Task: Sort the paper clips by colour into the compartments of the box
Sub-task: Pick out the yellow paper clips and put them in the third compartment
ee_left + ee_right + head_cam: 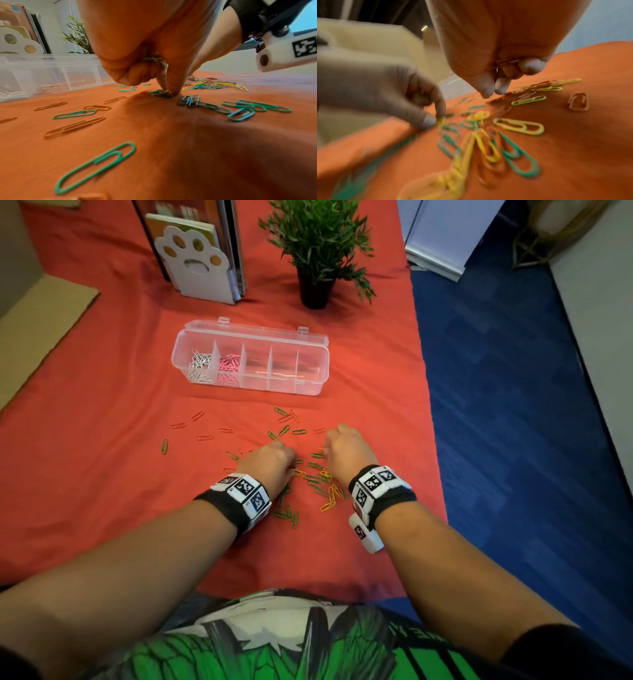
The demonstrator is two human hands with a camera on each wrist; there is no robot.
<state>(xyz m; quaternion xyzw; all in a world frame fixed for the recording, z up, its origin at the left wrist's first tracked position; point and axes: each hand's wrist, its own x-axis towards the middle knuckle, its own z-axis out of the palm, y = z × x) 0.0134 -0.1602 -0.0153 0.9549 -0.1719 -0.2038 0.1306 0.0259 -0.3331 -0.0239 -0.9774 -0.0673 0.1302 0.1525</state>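
A clear compartment box (310, 386) lies open on the red cloth, with white clips (200, 364) in its leftmost cell and pink clips (228, 364) in the one beside it. Green clips (289, 513), yellow clips (330, 498) and orange clips (205, 437) lie loose in front of it. My left hand (169, 92) curls round a greenish bunch of clips (152, 59) in its palm. Its thumb and forefinger pinch at a small tangle of clips (160, 94) on the cloth. My right hand (489, 94) holds yellow clips (506, 62) in its palm, with its fingertips (485, 86) down on the cloth.
A potted plant (317, 251) and a paw-shaped book stand (193, 265) stand behind the box. Cardboard (41, 313) lies at the left. The cloth's right edge (433, 440) drops off to blue floor close to my right hand.
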